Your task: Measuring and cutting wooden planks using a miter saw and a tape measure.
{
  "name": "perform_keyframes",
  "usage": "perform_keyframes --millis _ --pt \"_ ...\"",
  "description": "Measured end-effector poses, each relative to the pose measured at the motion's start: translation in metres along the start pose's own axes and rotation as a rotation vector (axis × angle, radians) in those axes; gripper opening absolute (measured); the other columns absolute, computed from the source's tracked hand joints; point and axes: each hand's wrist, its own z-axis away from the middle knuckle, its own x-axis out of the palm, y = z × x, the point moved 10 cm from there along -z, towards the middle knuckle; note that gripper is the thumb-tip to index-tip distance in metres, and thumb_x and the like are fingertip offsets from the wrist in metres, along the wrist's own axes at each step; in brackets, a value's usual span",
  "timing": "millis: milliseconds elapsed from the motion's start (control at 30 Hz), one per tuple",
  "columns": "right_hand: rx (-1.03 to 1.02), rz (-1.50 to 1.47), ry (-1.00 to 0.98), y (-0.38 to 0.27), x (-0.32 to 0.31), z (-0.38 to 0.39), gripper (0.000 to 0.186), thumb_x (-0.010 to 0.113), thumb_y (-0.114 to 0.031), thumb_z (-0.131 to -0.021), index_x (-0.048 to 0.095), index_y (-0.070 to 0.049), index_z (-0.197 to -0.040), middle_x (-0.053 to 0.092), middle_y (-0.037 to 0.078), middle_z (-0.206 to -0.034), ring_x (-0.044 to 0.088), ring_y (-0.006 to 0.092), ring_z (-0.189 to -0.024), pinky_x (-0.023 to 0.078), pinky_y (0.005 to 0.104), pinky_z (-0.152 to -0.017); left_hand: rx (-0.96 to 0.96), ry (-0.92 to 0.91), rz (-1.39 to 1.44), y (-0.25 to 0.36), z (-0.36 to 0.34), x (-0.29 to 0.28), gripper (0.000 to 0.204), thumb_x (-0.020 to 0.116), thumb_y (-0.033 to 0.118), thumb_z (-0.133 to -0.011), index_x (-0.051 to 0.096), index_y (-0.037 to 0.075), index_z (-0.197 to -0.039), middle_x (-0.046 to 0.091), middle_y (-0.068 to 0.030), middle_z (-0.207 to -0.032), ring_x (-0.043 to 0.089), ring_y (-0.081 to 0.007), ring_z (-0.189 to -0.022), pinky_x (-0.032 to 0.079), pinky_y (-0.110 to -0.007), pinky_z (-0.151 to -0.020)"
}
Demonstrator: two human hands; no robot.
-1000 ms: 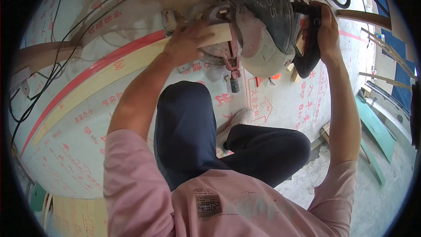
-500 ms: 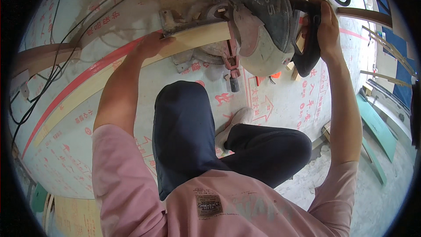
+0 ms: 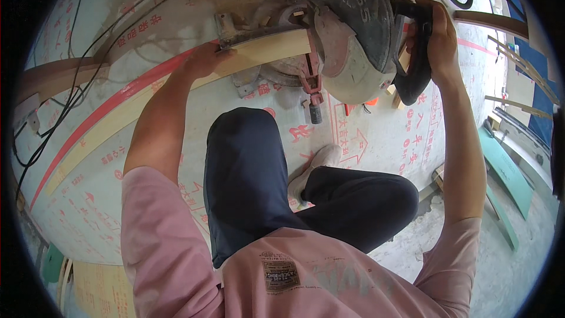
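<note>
A long pale wooden strip [image 3: 265, 47] lies across the base [image 3: 247, 82] of a miter saw, its right end at the pink insert under the blade housing. My left hand [image 3: 203, 62] is closed on the strip left of the saw, its fingertips at the fence. My right hand [image 3: 441, 41] wraps round the black handle [image 3: 421, 65] of the saw. The dark upper guard [image 3: 347, 0] and pale lower guard [image 3: 359, 76] hide the blade.
Black cables [image 3: 73, 106] run along the left. Brown boards [image 3: 59, 68] lie at the left and right edges. Wood strips [image 3: 524, 70] and green boards [image 3: 506, 165] lie at the right. Small orange tools [image 3: 371, 102] lie beside the saw on the printed floor sheet.
My left hand has moved left along the strip from beside the blade and closed on it; it has barely moved in the last half second. My right hand stays on the handle.
</note>
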Motion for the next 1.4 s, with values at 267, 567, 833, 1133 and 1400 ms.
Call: perform_keyframes --millis 267,567,833,1133,1400 --pt "0.009 0.033 0.016 -0.003 -0.003 0.001 0.047 0.028 -0.041 -0.109 0.056 -0.008 -0.126 0.061 0.006 -0.075 0.058 0.0135 -0.059 0.050 0.0296 -0.055 -0.020 0.000 0.033 0.002 -0.003 -0.001 0.064 0.060 0.060 -0.094 0.064 0.003 -0.122 0.069 -0.0166 -0.098 0.062 -0.0253 -0.091 0.048 -0.039 -0.085" --pt "0.003 0.023 0.011 -0.001 0.000 -0.001 0.047 0.027 -0.040 -0.109 0.057 -0.007 -0.126 0.061 0.007 -0.075 0.058 0.0140 -0.059 0.050 0.0305 -0.055 -0.129 -0.073 -0.004 -0.010 -0.004 0.000 0.066 0.066 0.062 -0.089 0.065 0.005 -0.121 0.072 -0.0159 -0.102 0.065 -0.0288 -0.093 0.050 -0.039 -0.086" --pt "0.019 -0.034 -0.008 0.001 -0.001 0.003 0.046 0.029 -0.041 -0.110 0.057 -0.007 -0.125 0.060 0.006 -0.074 0.056 0.0140 -0.057 0.049 0.0304 -0.054 0.470 0.157 -0.704 0.152 0.033 0.046 0.060 0.064 0.018 -0.084 0.050 0.003 -0.141 0.047 -0.0167 -0.150 0.046 -0.0308 -0.137 0.041 -0.048 -0.109" --pt "0.028 -0.042 0.006 0.010 0.002 0.009 0.045 0.028 -0.039 -0.110 0.056 -0.008 -0.125 0.060 0.006 -0.076 0.056 0.0132 -0.058 0.048 0.0290 -0.054 0.328 -0.002 -0.894 0.155 0.008 0.115 0.062 0.053 0.013 -0.092 0.038 -0.009 -0.147 0.030 -0.0226 -0.160 0.030 -0.0364 -0.149 0.032 -0.050 -0.118" --pt "0.000 -0.120 0.000 0.030 0.007 0.035 0.043 0.026 -0.038 -0.111 0.052 -0.008 -0.127 0.060 0.005 -0.076 0.055 0.0117 -0.057 0.047 0.0267 -0.054 0.274 -0.063 -0.911 0.149 0.005 0.122 0.075 0.063 0.021 -0.090 0.033 -0.011 -0.150 0.025 -0.0257 -0.161 0.027 -0.0394 -0.149 0.033 -0.055 -0.116"
